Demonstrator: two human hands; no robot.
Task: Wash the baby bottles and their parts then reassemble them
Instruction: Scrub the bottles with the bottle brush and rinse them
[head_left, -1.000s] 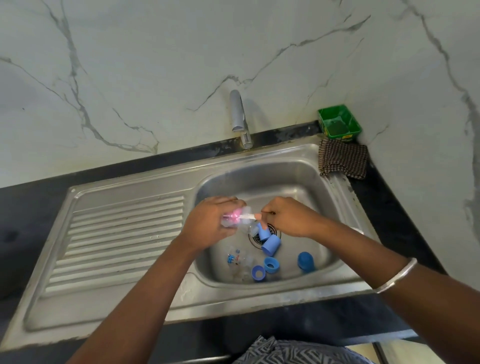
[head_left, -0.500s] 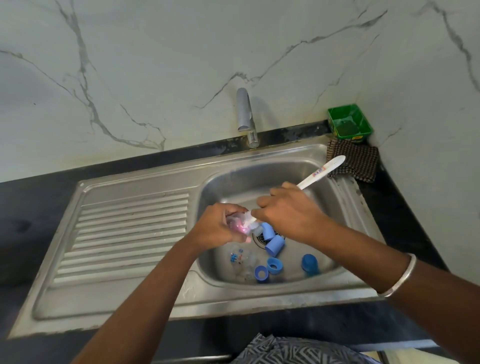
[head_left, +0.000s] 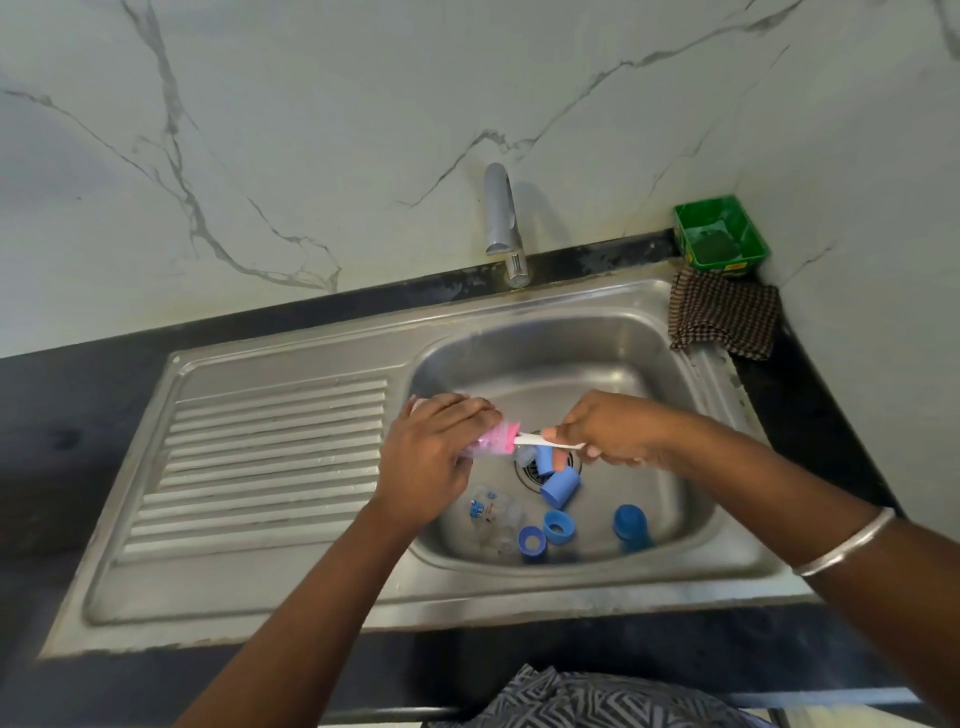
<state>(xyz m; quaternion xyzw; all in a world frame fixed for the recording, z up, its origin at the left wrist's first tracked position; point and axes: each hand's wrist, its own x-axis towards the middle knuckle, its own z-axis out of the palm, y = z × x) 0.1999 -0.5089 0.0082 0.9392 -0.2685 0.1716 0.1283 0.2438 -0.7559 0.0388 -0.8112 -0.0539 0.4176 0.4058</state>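
Observation:
My left hand (head_left: 431, 457) grips a clear baby bottle (head_left: 475, 447) on its side above the sink basin (head_left: 545, 353). Pink bristles of a bottle brush (head_left: 524, 440) sit inside the bottle's mouth. My right hand (head_left: 608, 431) holds the brush's white handle to the right of the bottle. On the basin floor lie another clear bottle (head_left: 491, 514), a blue cap (head_left: 561, 486), two blue rings (head_left: 545, 535) and a blue lidded part (head_left: 631, 525).
A tap (head_left: 501, 223) rises behind the basin. The ribbed draining board (head_left: 260, 467) lies to the left. A green tub with a scrubber (head_left: 719, 234) and a checked cloth (head_left: 722, 312) sit at the back right corner by the marble wall.
My right hand has swung the brush handle down from pointing up and right to level. The brush has drawn partly out of the bottle, and the left hand has risen slightly.

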